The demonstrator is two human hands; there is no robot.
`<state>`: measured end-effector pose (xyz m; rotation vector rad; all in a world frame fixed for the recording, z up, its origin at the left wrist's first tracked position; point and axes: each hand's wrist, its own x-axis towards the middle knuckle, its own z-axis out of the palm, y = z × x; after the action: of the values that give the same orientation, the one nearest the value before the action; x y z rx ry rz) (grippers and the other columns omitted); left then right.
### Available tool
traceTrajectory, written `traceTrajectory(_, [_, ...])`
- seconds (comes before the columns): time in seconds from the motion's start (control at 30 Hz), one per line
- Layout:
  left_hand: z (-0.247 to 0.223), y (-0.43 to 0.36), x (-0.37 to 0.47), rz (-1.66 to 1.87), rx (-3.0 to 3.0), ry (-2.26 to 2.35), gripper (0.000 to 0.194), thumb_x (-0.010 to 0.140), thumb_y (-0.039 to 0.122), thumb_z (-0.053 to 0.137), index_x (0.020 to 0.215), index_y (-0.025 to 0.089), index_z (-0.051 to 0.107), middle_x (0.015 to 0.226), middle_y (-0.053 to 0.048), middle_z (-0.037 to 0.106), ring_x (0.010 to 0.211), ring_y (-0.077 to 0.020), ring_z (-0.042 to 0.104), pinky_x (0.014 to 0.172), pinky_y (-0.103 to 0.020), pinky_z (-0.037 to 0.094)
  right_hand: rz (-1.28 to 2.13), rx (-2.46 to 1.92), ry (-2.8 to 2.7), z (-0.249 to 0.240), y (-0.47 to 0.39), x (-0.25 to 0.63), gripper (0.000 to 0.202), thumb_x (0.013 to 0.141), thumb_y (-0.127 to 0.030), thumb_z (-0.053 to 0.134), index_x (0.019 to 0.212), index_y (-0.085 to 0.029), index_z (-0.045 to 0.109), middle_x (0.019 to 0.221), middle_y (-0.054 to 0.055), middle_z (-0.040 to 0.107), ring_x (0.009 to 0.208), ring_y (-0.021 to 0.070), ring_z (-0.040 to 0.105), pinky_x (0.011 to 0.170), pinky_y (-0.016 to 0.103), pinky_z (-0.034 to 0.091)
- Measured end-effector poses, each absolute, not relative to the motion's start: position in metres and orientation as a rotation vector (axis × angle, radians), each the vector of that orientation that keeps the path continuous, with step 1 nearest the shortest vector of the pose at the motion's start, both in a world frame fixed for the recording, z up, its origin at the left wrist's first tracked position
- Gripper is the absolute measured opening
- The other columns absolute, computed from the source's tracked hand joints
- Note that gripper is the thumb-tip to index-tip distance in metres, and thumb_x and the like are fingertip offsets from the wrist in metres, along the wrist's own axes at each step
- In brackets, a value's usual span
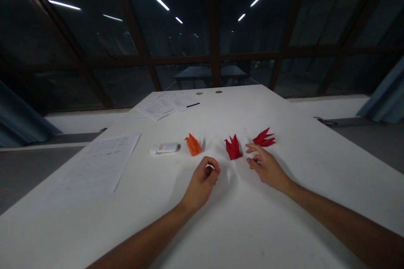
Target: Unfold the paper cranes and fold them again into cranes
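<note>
From my remote seat I start at the left, where printed sheets (94,164) lie flat and thin on the smooth, pale table (240,227). I'd keep wrists and forearms off them, since loose paper would slide easily. Farther back, more sheets (160,107) overlap, with a slim dark pen (193,105) at their right edge. Nearer, a white container (164,148) with rounded sides and blurred print lies on its side; it might roll if nudged.

Just right of it stands the orange folded bird (193,145), crisp-creased with a pointed beak. I'd take such a shape low on its body with light pressure, because squeezing the wings would likely crush the folds.

My left hand (202,180) is in front, between the orange bird and the middle red one, fingers curled and thumb drawn in to meet them; I make out nothing in its grip. The middle red bird (233,148) sits upright, its wing tips sharp and its paper matte. I'd steady its base before touching any point.

My right hand (268,168) is spread moderately wide, empty as far as I can see, beside that bird and close in front of the rightmost red folded paper (264,138). That piece fans into narrow spikes; I can't tell whether the hand touches it. Its thin points call for a slow, soft pinch.
</note>
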<state>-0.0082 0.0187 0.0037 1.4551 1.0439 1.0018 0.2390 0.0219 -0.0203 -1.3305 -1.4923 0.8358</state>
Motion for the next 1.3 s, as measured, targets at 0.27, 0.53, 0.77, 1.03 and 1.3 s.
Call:
traceTrajectory(0.27, [-0.003,0.02,-0.007,0.949,1.569,1.04,0.013,0.09,0.032,0.058,0.094,0.021,0.053,0.061,0.007,0.044,0.057,-0.0118,0.042,0.054,-0.023,0.03,1.047,-1.342,-1.566,-0.008,0.048,0.238,0.066,0.081,-0.033,0.068,0.144,-0.031,0.047,0.137,0.01,0.057,0.067,0.0113,0.059,0.034,0.017,0.041])
traceTrajectory(0.53, [-0.003,0.019,-0.008,0.928,1.598,1.071,0.014,0.093,0.034,0.055,0.097,0.021,0.053,0.063,0.008,0.042,0.057,-0.0112,0.04,0.055,-0.023,0.032,0.834,-1.295,-1.719,-0.011,0.059,0.222,0.009,0.083,-0.027,0.068,0.085,-0.019,0.066,0.084,0.001,0.06,0.067,0.0145,0.058,0.057,0.026,0.051])
traceTrajectory(0.77, [-0.004,0.021,-0.007,0.977,1.486,1.034,0.011,0.093,0.031,0.055,0.096,0.022,0.051,0.063,0.007,0.046,0.059,-0.0111,0.044,0.056,-0.022,0.035,0.669,-1.186,-1.777,-0.01,0.039,0.219,0.009,0.089,-0.018,0.064,0.095,-0.021,0.068,0.102,0.005,0.063,0.091,0.0193,0.061,0.076,0.032,0.05])
traceTrajectory(1.03, [0.002,0.021,-0.006,1.04,1.516,1.023,0.024,0.098,0.044,0.056,0.1,0.02,0.057,0.067,0.005,0.053,0.06,-0.0107,0.047,0.057,-0.023,0.037,0.477,-0.937,-2.054,-0.011,0.015,0.216,0.017,0.09,-0.008,0.063,0.097,-0.024,0.066,0.102,0.004,0.063,0.086,0.0163,0.063,0.072,0.028,0.051])
traceTrajectory(1.3, [-0.001,0.023,-0.011,1.035,1.685,0.921,0.02,0.093,0.035,0.067,0.107,0.02,0.069,0.111,-0.007,0.061,0.089,-0.0163,0.06,0.079,-0.029,0.05,0.306,-0.849,-2.202,-0.018,0.014,0.213,0.019,0.096,-0.012,0.059,0.107,-0.024,0.068,0.104,0.007,0.065,0.089,0.018,0.066,0.077,0.031,0.057])
